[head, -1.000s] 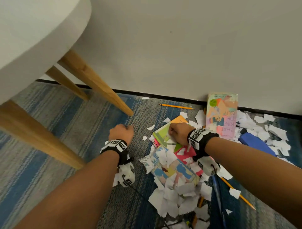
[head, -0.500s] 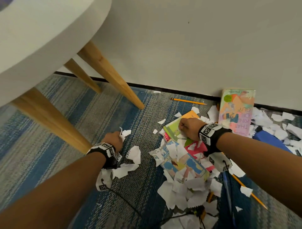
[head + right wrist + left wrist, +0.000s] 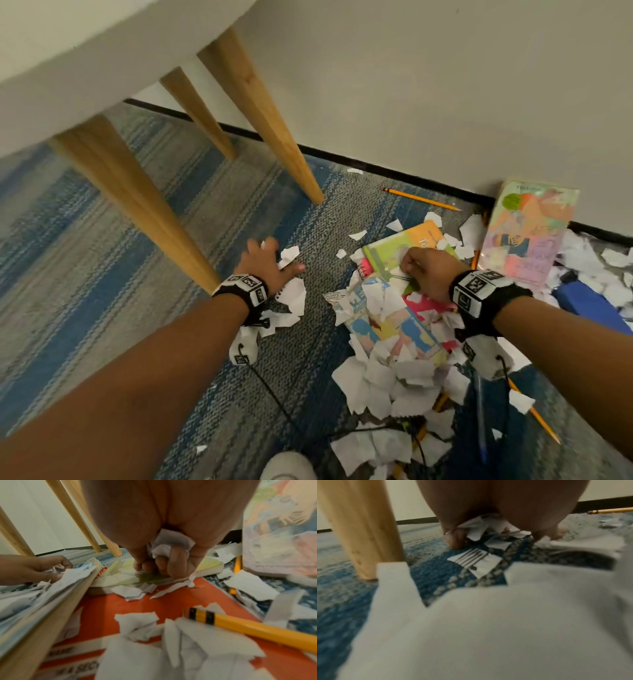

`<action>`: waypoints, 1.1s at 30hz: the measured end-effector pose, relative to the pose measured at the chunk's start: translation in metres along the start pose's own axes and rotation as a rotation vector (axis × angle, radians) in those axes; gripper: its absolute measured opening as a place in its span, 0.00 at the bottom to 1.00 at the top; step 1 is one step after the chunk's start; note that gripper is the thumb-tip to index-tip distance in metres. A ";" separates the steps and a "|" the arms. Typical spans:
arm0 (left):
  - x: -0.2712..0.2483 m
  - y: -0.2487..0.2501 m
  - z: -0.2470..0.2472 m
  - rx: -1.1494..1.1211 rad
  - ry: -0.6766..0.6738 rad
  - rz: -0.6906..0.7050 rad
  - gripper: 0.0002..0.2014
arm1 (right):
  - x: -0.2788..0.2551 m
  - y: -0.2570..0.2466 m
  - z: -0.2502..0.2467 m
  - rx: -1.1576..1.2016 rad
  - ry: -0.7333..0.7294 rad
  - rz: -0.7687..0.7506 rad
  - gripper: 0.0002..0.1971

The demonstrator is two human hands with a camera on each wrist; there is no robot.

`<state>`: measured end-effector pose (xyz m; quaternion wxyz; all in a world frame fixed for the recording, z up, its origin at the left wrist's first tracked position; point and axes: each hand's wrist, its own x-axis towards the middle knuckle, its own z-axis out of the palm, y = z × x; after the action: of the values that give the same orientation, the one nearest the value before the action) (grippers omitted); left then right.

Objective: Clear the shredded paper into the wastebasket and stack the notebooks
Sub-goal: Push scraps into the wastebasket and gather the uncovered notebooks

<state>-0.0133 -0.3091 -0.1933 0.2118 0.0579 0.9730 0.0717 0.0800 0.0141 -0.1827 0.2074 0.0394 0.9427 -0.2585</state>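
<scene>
My left hand is down on the carpet beside a table leg. Its curled fingers claw a few white paper scraps under the palm. My right hand is a fist resting on a green-yellow notebook, with crumpled paper gripped inside. Under and around it lie a pink spiral notebook, an illustrated book and a heap of shredded paper. A pastel book leans on the wall. No wastebasket shows.
A white tabletop on wooden legs overhangs the left. Pencils lie by the baseboard and at the right. A blue notebook sits half under scraps on the right. A white shoe is at the bottom edge.
The left hand has gone from a tight fist to spread, clawing fingers, and loose scraps now lie round it by the table leg. The right fist stays on the green-yellow notebook.
</scene>
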 end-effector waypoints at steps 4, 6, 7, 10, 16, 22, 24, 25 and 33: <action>0.001 0.013 -0.002 0.042 -0.008 0.071 0.21 | 0.000 0.002 0.003 0.008 0.023 0.002 0.08; -0.001 0.012 -0.008 -0.076 0.025 0.057 0.17 | -0.001 0.005 0.006 0.006 0.018 -0.009 0.08; -0.003 0.009 -0.010 -0.158 0.064 0.050 0.13 | -0.002 0.007 0.007 0.004 0.014 -0.015 0.08; -0.017 -0.003 -0.011 -0.352 0.122 -0.008 0.08 | -0.008 0.013 0.010 -0.002 0.000 -0.021 0.08; -0.033 -0.028 0.000 -0.134 0.002 -0.007 0.20 | -0.006 0.012 0.010 -0.013 -0.024 0.011 0.09; -0.059 -0.030 0.031 -0.022 -0.011 -0.202 0.26 | -0.010 0.007 0.010 -0.005 -0.022 0.016 0.09; -0.061 -0.035 0.034 -0.067 0.007 -0.161 0.22 | -0.011 0.005 0.011 -0.003 -0.025 0.018 0.09; -0.061 -0.038 0.034 -0.081 0.003 -0.135 0.19 | -0.011 0.004 0.011 -0.002 -0.024 0.022 0.09; -0.066 -0.058 0.021 -0.141 0.010 0.000 0.18 | -0.014 0.003 0.012 -0.005 -0.027 0.034 0.09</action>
<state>0.0506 -0.3734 -0.1946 0.2106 0.0425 0.9665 0.1403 0.0977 0.0112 -0.1881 0.2246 0.0516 0.9396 -0.2532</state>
